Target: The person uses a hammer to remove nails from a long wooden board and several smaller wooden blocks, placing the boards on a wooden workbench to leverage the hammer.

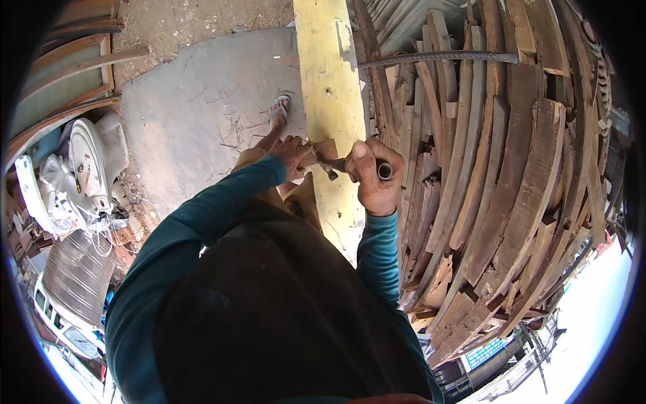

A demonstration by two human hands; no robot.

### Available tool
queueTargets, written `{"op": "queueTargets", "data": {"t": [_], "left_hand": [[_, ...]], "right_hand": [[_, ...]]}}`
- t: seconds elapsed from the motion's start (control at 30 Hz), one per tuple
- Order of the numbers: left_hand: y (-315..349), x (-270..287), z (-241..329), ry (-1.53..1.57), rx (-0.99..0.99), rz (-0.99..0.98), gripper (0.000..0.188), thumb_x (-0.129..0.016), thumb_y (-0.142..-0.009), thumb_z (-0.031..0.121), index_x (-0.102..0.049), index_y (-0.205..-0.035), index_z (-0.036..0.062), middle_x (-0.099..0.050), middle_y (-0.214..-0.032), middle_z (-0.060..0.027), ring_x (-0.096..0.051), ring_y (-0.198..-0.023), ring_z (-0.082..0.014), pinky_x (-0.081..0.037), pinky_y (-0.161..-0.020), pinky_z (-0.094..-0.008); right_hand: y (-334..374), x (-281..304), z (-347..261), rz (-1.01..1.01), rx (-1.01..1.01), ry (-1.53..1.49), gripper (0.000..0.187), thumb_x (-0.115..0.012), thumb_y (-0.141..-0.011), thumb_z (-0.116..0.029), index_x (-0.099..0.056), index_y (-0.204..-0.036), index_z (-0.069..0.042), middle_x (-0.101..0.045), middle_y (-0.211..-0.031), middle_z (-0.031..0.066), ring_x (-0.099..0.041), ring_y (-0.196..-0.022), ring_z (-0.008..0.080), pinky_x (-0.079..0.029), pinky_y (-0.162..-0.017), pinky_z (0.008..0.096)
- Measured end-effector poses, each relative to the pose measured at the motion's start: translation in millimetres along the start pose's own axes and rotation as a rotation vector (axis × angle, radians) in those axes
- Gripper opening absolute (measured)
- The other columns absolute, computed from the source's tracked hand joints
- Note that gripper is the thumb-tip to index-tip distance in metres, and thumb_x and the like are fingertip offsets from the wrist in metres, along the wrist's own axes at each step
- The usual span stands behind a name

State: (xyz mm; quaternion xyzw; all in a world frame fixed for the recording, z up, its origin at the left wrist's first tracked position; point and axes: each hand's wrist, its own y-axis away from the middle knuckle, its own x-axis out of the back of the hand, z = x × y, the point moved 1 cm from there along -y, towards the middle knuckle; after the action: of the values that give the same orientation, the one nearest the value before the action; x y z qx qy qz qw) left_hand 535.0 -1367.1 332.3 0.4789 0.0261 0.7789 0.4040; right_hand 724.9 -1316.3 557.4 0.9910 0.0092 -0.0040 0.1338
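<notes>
A long yellow-painted plank (331,87) runs away from me, worn and chipped in places. My right hand (381,178) is closed round the handle of a hammer (330,168), thumb on top, and the handle's hollow round end pokes out of the fist. The hammer's metal head is low over the plank, close to my left hand (294,156). That hand is closed at the plank's left edge, its fingers bent; what they hold is too small to make out. Between the hands, a brown piece or patch (326,148) shows against the yellow.
A big stack of old timber (484,175) fills the right side, with a ribbed steel bar (444,57) lying across it. A grey sheet (208,101) with wood scraps covers the ground at left. Beyond it are a white toilet (91,161) and wooden frames (64,74).
</notes>
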Motion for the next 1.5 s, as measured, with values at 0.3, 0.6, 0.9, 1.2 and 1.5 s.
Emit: {"op": "queueTargets", "data": {"t": [0.3, 0.6, 0.9, 1.2, 1.5], "left_hand": [[88, 23, 17, 0.009, 0.233, -0.154, 0.073, -0.075, -0.073, 0.041, -0.052, -0.137, 0.0152, -0.052, -0.125, -0.016, -0.045, -0.127, -0.0344, -0.042, -0.1, -0.0545], [74, 22, -3, 0.0, 0.088, -0.343, 0.068, -0.075, -0.074, 0.043, -0.056, -0.132, 0.0149, -0.057, -0.124, -0.0179, -0.051, -0.123, -0.0356, -0.044, -0.1, -0.0511], [86, 49, -42, -0.052, -0.114, -0.682, 0.063, -0.075, -0.074, 0.045, -0.061, -0.128, 0.0147, -0.061, -0.123, -0.0198, -0.057, -0.118, -0.0369, -0.046, -0.1, -0.0477], [87, -23, -56, -0.027, -0.348, -1.005, 0.051, -0.074, -0.077, 0.047, -0.07, -0.115, 0.0141, -0.068, -0.115, -0.0206, -0.064, -0.107, -0.0384, -0.049, -0.097, -0.043], [135, 32, -84, 0.727, 0.135, -0.591, 0.056, -0.077, -0.078, 0.044, -0.068, -0.106, -0.0041, -0.07, -0.096, -0.0123, -0.066, -0.085, -0.0215, -0.053, -0.074, -0.0344]], "right_hand": [[59, -34, -4, -0.279, 0.049, 0.172, 0.03, -0.065, -0.095, -0.02, -0.058, -0.071, -0.003, -0.051, -0.058, 0.0093, -0.046, -0.051, 0.0155, -0.039, -0.051, 0.0325], [119, -57, 23, -0.172, -0.007, 0.132, 0.032, -0.06, -0.092, -0.025, -0.054, -0.072, -0.001, -0.052, -0.065, 0.0149, -0.053, -0.064, 0.0269, -0.045, -0.065, 0.0412], [141, -165, 33, -0.001, 0.274, 0.516, 0.014, -0.064, -0.08, -0.019, -0.07, -0.089, -0.01, -0.069, -0.081, 0.0144, -0.065, -0.079, 0.0388, -0.052, -0.073, 0.0465], [212, -144, 54, 0.324, -0.182, 0.504, 0.03, -0.057, -0.095, -0.029, -0.061, -0.083, -0.002, -0.061, -0.074, 0.023, -0.06, -0.071, 0.0424, -0.047, -0.066, 0.05], [230, -139, -30, 0.442, -0.048, 0.455, 0.043, -0.061, -0.099, -0.031, -0.051, -0.071, 0.001, -0.038, -0.056, 0.0103, -0.033, -0.056, 0.0151, -0.034, -0.052, 0.0354]]}}
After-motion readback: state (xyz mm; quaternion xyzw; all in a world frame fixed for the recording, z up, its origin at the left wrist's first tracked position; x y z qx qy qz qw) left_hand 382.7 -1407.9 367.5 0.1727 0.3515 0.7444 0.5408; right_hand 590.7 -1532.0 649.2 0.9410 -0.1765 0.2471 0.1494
